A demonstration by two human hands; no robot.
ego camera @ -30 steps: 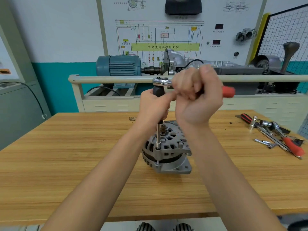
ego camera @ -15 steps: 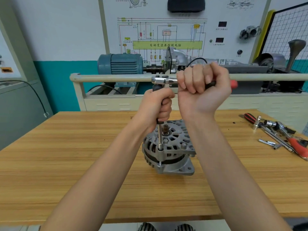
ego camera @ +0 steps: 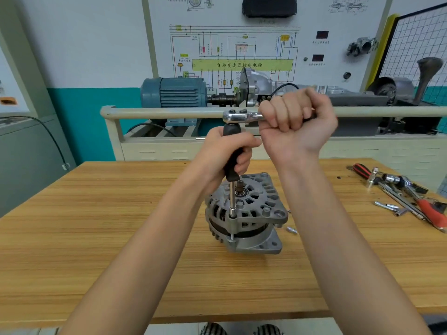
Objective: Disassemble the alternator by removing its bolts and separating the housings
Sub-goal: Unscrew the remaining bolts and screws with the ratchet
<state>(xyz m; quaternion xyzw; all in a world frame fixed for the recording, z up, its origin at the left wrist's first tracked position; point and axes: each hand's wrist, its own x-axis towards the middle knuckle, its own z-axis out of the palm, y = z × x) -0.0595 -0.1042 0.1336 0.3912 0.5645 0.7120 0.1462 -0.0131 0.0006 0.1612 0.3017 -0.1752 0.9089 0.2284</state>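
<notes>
1. Both forearms reach forward over the wooden bench (ego camera: 96,238). The left hand (ego camera: 227,153) sits low, just above the alternator (ego camera: 246,213), thumb side up. The right hand (ego camera: 295,124) is raised beside and slightly above it, wrist bent, knuckles facing the camera.

2. Compared with 0.5 s ago, the right hand has swung the ratchet handle (ego camera: 244,116) further round: the red end of the grip that stuck out past the fist is now hidden behind the hand. The left hand and the alternator are in much the same place.

3. The left hand's fingers are wrapped round the black grip of the upright extension bar (ego camera: 232,160). Its steel shaft runs straight down to a socket (ego camera: 232,211) seated on a bolt at the near-left edge of the upper housing.

4. The right hand is a closed fist clenched round the ratchet handle, whose chrome head sits on top of the extension bar.

5. The alternator stands on the bench centre, between the 2 forearms, shaft end up. A small loose bolt (ego camera: 291,230) lies just to its right.

6. More hand tools (ego camera: 406,194) lie well apart at the bench's right edge.
</notes>
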